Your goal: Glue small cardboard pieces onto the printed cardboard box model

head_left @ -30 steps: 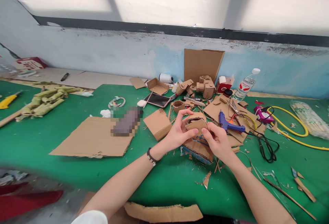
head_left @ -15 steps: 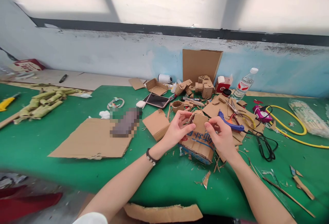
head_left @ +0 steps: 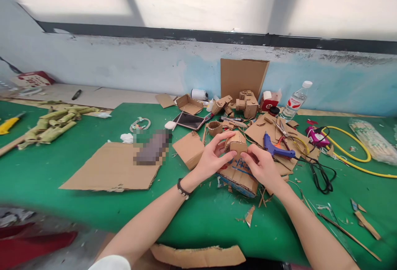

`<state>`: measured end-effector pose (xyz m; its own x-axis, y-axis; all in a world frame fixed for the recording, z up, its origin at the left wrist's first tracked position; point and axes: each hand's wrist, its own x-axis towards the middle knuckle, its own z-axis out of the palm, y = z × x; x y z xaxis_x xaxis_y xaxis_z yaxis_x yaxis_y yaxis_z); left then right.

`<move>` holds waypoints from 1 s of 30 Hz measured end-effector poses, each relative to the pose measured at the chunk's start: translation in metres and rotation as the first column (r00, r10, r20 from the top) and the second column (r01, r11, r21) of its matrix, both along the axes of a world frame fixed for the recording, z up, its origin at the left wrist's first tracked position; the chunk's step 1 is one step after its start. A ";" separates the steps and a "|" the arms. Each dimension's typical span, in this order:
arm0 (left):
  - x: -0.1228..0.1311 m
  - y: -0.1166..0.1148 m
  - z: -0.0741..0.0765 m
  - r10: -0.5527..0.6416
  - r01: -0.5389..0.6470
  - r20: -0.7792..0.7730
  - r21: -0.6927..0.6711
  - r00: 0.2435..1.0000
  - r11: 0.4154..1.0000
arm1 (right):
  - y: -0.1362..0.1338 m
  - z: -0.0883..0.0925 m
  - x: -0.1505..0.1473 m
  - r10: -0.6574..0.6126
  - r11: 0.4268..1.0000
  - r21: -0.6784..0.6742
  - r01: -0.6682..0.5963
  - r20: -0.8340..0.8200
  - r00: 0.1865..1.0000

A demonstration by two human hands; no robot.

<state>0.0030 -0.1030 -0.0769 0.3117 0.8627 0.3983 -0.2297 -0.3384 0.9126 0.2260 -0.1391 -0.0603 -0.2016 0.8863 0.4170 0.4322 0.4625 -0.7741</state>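
A small folded cardboard piece [head_left: 237,144] with a curved top is between my two hands, above a printed cardboard box [head_left: 240,179] with blue lettering. My left hand [head_left: 217,152] grips its left side, fingers behind and thumb in front. The thumb and fingers of my right hand [head_left: 259,164] pinch its lower right edge. Right of my hands, a blue hot glue gun [head_left: 277,148] lies on cardboard scraps, beside scissors [head_left: 282,129].
On the green table [head_left: 124,208] lie a flat cardboard sheet [head_left: 105,166], a tablet [head_left: 189,121] and bamboo pieces [head_left: 56,121]. A cardboard camera model [head_left: 247,104] and a water bottle [head_left: 294,102] stand near the wall. A yellow cable [head_left: 356,137] loops at right.
The cardboard piece has tipped so that its curved top and front face now show. My right hand has shifted slightly left and down along its edge.
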 end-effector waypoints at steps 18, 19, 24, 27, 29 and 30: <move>0.008 0.008 -0.004 0.062 -0.063 0.061 0.012 0.996 0.998 | 0.001 -0.003 0.004 -0.134 0.980 0.168 0.111 0.134 0.982; 0.008 0.008 -0.004 0.056 -0.057 0.072 0.009 0.996 0.998 | 0.002 -0.003 0.005 -0.141 0.974 0.199 0.111 0.146 0.979; 0.004 0.005 0.001 0.016 -0.013 0.037 -0.085 0.999 0.996 | 0.003 -0.005 0.008 -0.177 0.936 0.336 0.102 0.201 0.964; 0.001 0.005 0.005 0.007 -0.011 -0.038 -0.085 0.999 0.996 | 0.002 -0.005 0.007 -0.162 0.917 0.395 0.059 0.233 0.959; -0.001 0.005 0.007 -0.017 0.013 -0.084 -0.048 0.996 0.999 | 0.002 -0.005 0.007 -0.148 0.904 0.426 0.030 0.247 0.958; -0.002 0.005 0.008 -0.024 0.021 -0.096 -0.025 0.995 0.999 | 0.002 -0.005 0.007 -0.144 0.901 0.434 0.023 0.248 0.958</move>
<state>0.0008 -0.0976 -0.0690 0.3672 0.8640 0.3444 -0.1473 -0.3116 0.9387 0.2328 -0.1376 -0.0657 -0.2924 0.6565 0.6954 0.6459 0.6718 -0.3626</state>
